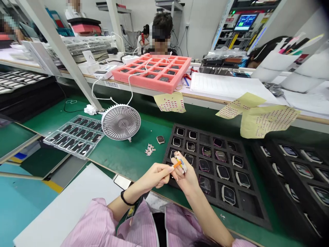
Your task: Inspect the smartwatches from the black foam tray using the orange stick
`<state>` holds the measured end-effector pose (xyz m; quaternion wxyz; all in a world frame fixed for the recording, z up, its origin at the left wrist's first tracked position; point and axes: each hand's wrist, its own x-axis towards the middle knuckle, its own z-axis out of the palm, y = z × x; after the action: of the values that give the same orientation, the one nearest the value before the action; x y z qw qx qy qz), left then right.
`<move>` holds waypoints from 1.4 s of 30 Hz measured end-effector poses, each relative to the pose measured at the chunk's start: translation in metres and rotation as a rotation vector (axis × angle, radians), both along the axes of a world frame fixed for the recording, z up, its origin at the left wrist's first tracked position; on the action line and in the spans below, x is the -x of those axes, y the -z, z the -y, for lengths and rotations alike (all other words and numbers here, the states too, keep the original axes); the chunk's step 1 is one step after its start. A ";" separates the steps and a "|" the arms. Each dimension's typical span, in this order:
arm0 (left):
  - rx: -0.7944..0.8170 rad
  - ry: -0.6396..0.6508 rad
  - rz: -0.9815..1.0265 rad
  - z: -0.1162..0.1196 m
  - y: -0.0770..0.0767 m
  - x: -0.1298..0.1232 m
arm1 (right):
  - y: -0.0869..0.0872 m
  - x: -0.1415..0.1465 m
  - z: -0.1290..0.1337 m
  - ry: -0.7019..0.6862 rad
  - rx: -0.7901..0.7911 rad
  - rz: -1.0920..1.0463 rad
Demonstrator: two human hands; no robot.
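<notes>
My left hand [159, 174] pinches a thin orange stick [177, 164], whose tip points at a small pale device [183, 166] with blue and yellow on it. That device is held in my right hand [189, 178], fingers curled around it, over the left edge of a black foam tray [243, 202]. Square watch-like units [223, 172] sit in many of the tray's compartments. One such unit [160, 139] lies alone on the green table, beside a small pile of pinkish pieces [149, 149].
A round fan [121, 122] stands behind my left hand, next to a clear tray of black parts [77, 135]. A pink foam tray [154, 73] rests on the shelf. More black trays [295, 171] stand at the right. A person [162, 29] sits beyond the shelf.
</notes>
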<state>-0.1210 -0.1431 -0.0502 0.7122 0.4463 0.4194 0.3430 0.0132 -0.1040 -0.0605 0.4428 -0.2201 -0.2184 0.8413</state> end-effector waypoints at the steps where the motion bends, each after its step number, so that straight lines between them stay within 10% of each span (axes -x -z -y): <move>1: -0.014 -0.020 -0.027 -0.001 0.000 0.001 | 0.000 0.001 0.000 0.015 -0.007 0.009; 7: -0.279 -0.288 -0.282 -0.010 -0.001 0.001 | -0.002 0.005 0.004 0.272 -0.093 0.205; 15: -0.381 -0.248 -0.307 -0.010 0.004 -0.011 | 0.005 0.010 0.012 0.377 -0.176 0.406; 21: -0.523 -0.623 -0.959 -0.020 0.012 0.068 | 0.009 -0.025 -0.005 0.432 -0.161 0.455; 28: -0.334 -0.537 -1.645 -0.038 0.048 0.138 | 0.026 -0.036 -0.006 0.115 -0.248 0.599; 32: -0.445 -0.663 -1.272 -0.030 0.033 0.117 | 0.028 -0.028 -0.007 0.088 -0.389 0.739; 36: -0.536 -0.654 -0.352 -0.019 -0.011 0.063 | 0.018 -0.023 -0.007 0.025 -0.550 0.858; 42: -0.599 -0.394 0.379 -0.032 -0.057 -0.011 | -0.003 -0.015 0.003 0.003 -0.957 1.107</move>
<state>-0.1101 -0.1115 0.0069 0.5359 0.4740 0.2398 0.6563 0.0282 -0.1066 -0.0571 0.3162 -0.3957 -0.7538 0.4186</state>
